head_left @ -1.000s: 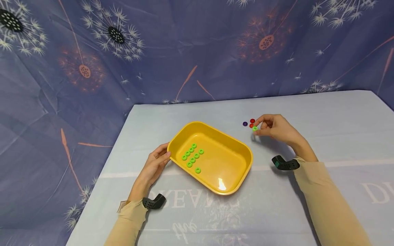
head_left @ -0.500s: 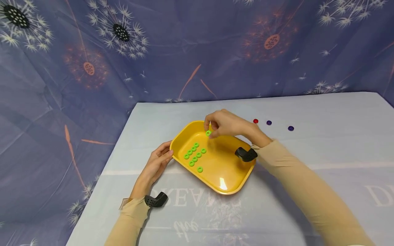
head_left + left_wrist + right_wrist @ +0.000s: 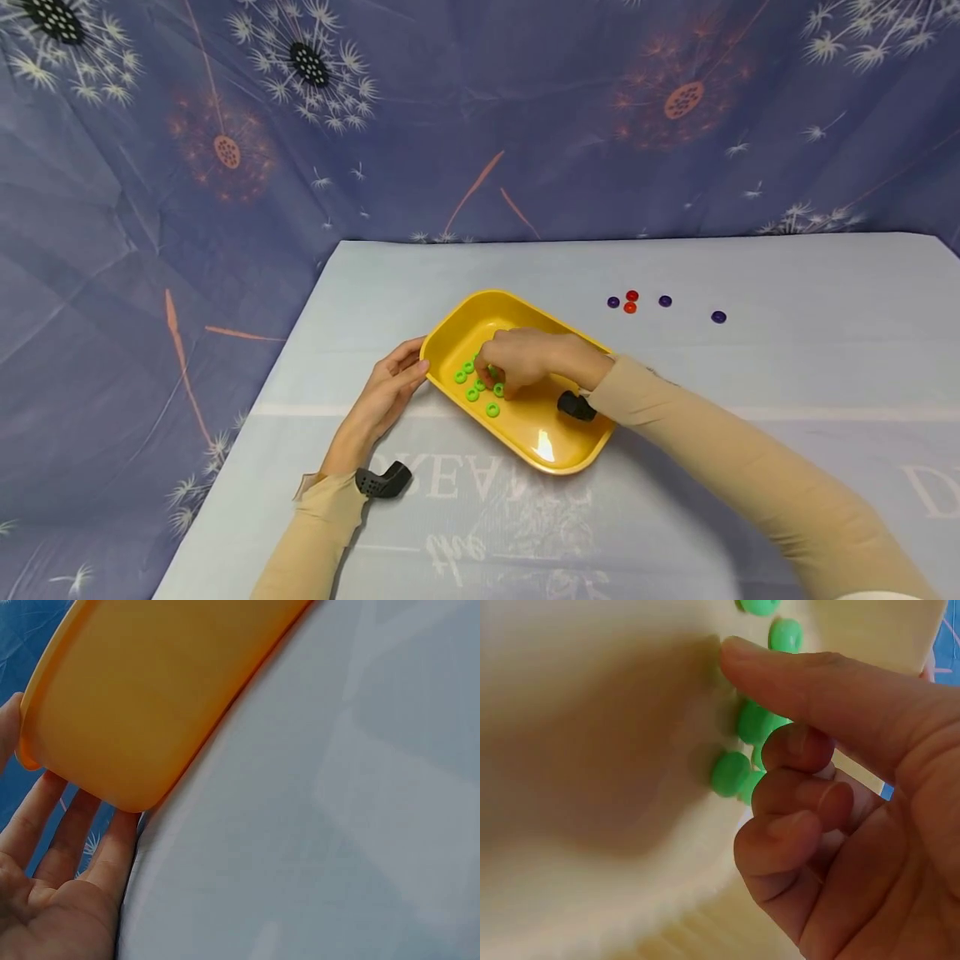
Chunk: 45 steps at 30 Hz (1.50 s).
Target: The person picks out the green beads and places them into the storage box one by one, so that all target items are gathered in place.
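Observation:
My left hand [image 3: 384, 400] holds the left corner of a yellow tray [image 3: 558, 321]. In the left wrist view its thumb is at the rim and its fingers are against the outer wall of the tray [image 3: 150, 697]. My right hand [image 3: 517, 362] is down inside the tray, among green ring-shaped beads [image 3: 472, 394] on its floor. One green bead [image 3: 499, 389] shows right at the right hand's fingertips. The right wrist view has the thumb stretched out, other fingers curled, and green beads [image 3: 731, 774] beside them; whether one is pinched is unclear. The hand covers some beads.
Behind the tray to the right lie two red beads [image 3: 632, 296] and several purple ones [image 3: 665, 301] on the pale tablecloth [image 3: 787, 350]. A blue dandelion-print cloth [image 3: 525, 125] hangs behind the table. Each wrist wears a black device [image 3: 384, 480].
My right hand has moved left from beside the red and purple beads into the tray, carrying a green bead, then down to the tray floor. My left hand has kept its hold on the tray.

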### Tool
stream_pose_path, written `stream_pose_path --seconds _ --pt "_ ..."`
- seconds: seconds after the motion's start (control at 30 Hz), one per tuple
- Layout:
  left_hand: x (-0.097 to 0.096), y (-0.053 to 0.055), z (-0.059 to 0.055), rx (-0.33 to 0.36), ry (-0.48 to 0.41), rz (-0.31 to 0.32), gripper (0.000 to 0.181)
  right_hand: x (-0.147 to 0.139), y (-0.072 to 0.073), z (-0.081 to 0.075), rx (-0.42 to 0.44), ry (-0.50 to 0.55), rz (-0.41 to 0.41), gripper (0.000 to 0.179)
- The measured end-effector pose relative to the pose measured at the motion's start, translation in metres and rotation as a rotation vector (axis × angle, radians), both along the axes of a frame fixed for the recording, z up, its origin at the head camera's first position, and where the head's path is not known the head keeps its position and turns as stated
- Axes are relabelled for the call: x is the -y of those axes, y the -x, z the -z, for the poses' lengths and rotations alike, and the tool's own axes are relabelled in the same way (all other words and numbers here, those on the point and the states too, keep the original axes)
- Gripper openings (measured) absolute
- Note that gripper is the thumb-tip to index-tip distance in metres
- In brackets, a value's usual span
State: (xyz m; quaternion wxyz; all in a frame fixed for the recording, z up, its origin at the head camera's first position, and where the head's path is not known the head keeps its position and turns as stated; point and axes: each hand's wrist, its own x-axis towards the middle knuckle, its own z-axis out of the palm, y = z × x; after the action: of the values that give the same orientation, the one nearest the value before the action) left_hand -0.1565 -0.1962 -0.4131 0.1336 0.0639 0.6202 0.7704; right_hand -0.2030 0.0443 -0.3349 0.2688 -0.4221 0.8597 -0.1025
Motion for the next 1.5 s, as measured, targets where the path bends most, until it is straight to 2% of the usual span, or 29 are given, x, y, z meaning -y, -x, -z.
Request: stream_pose_path --seconds 0.5,0.83,1.0,1.13,1.27,1.4,1.5 --pt "-0.001 0.0 -0.001 0.01 0.02 -0.009 0.045 -0.001 -0.009 0.003 0.024 0.004 -0.005 0.015" --pt "-0.001 0.002 0.001 -0.041 -0.022 0.046 0.034 -0.005 -0.015 0.005 0.037 0.017 0.044 0.016" --pt "0.001 -0.001 0.001 -0.033 -0.018 0.042 0.034 -0.005 -0.018 0.005 0.044 0.03 0.064 0.017" --pt "0.007 -0.005 -0.002 -0.03 -0.003 0.029 0.035 -0.006 -0.017 -0.005 0.037 0.089 0.06 0.019" --pt "0.011 -0.007 -0.003 -0.035 0.008 0.022 0.036 -0.024 -0.014 -0.026 -0.017 0.227 0.096 0.019" --pt "0.008 -0.006 -0.003 -0.031 0.004 0.028 0.035 -0.066 -0.017 -0.052 -0.09 0.396 0.199 0.017" --pt "0.003 -0.004 -0.001 -0.024 -0.009 0.045 0.034 -0.109 -0.023 -0.064 -0.148 0.482 0.295 0.016"
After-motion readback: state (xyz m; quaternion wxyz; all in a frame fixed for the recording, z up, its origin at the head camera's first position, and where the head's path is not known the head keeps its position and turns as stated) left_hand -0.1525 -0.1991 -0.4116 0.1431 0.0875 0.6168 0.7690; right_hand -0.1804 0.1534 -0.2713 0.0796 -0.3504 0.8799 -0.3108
